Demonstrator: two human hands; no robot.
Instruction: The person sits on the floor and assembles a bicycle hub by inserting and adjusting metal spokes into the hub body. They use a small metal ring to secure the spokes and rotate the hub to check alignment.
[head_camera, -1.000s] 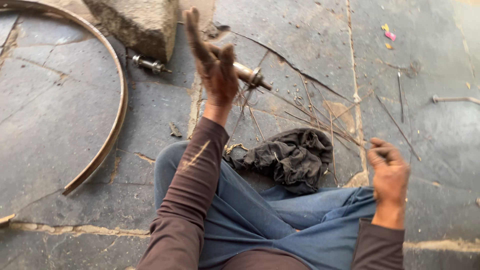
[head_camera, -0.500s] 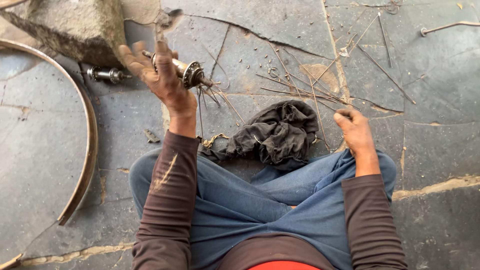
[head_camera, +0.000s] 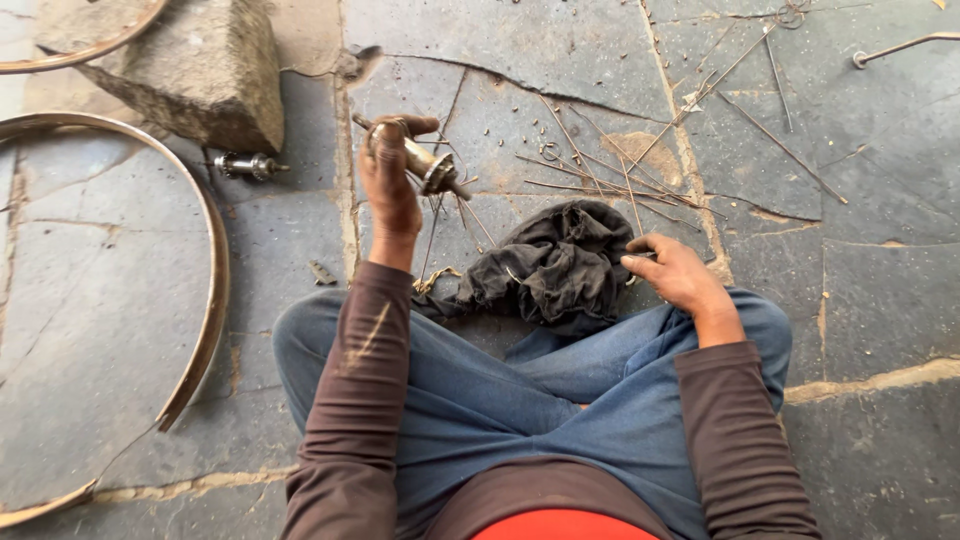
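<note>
I sit cross-legged on a stone floor. My left hand (head_camera: 388, 172) is closed around a metal wheel hub (head_camera: 428, 168) and holds it up in front of me, with thin spokes hanging from the hub. My right hand (head_camera: 668, 272) rests on the edge of a dark crumpled rag (head_camera: 555, 262) that lies by my knees, its fingers pinching the cloth. Loose thin metal spokes (head_camera: 600, 180) are scattered on the floor just beyond the rag.
A curved metal wheel rim (head_camera: 205, 290) lies at the left. A rough stone block (head_camera: 195, 70) stands at the upper left, with a second hub (head_camera: 245, 165) beside it. More spokes (head_camera: 780, 100) and a hooked rod (head_camera: 900, 45) lie at the upper right.
My left hand has closed on the hub and lifted it. My right hand has moved left onto the rag. The view has shifted down toward my lap.
</note>
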